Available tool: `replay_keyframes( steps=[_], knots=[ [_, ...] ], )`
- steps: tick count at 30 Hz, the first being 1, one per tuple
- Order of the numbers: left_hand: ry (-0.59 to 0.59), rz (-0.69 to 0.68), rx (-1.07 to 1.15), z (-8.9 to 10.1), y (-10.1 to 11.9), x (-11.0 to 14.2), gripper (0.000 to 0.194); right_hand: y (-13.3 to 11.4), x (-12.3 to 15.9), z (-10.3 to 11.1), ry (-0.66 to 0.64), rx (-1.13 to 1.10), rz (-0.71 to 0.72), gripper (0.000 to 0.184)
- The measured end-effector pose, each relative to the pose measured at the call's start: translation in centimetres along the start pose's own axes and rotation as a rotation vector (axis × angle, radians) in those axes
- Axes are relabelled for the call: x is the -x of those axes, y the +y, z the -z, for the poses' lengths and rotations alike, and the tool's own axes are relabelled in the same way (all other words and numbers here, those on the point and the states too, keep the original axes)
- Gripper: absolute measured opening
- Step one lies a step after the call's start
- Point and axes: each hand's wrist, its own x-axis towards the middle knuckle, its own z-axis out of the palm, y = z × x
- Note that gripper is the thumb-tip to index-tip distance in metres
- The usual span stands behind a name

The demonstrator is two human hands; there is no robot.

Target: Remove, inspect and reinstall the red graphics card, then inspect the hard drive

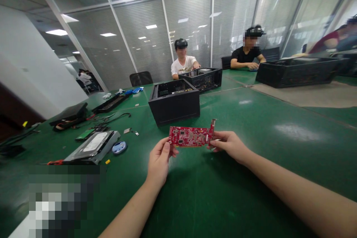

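Both hands hold a red graphics card (pixel 192 136) above the green table (pixel 223 200). My left hand (pixel 159 158) pinches its left end, thumb on the near face and fingers behind. At the opposite end my right hand (pixel 227 145) grips it beside the metal bracket (pixel 212 128), which points upward. The card's solder side faces me, and its gold contact edge runs along the bottom. Just beyond the card stands a black computer case (pixel 175 106), open at the top.
Left on the table lie a hard drive (pixel 96 143), a green circuit board (pixel 88 133), a blue round object (pixel 119 147), cables (pixel 114 117) and black panels (pixel 69 115). Co-workers (pixel 183 61) sit across, with more black cases (pixel 298 72) before them. A blurred pixel patch covers the lower left.
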Motion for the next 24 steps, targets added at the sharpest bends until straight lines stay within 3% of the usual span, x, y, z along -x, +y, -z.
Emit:
replay_keyframes(
  steps=[5, 17, 21, 24],
  knots=[
    [0.022, -0.026, 0.003, -0.1, 0.2, 0.2, 0.035, -0.2, 0.2, -0.2, -0.070, -0.050, -0.041, 0.045],
    [0.129, -0.005, -0.178, 0.4, -0.6, -0.5, 0.045, 0.0, 0.1, 0.1, 0.000, -0.034, 0.024, 0.045],
    [0.136, 0.077, -0.050, 0.5, -0.6, -0.8, 0.041, -0.1, 0.1, 0.2, -0.004, -0.032, 0.022, 0.042],
    [0.136, 0.176, 0.097, 0.4, -0.5, -1.0, 0.036, -0.4, 0.1, 0.1, 0.075, -0.171, -0.029, 0.050]
  ],
)
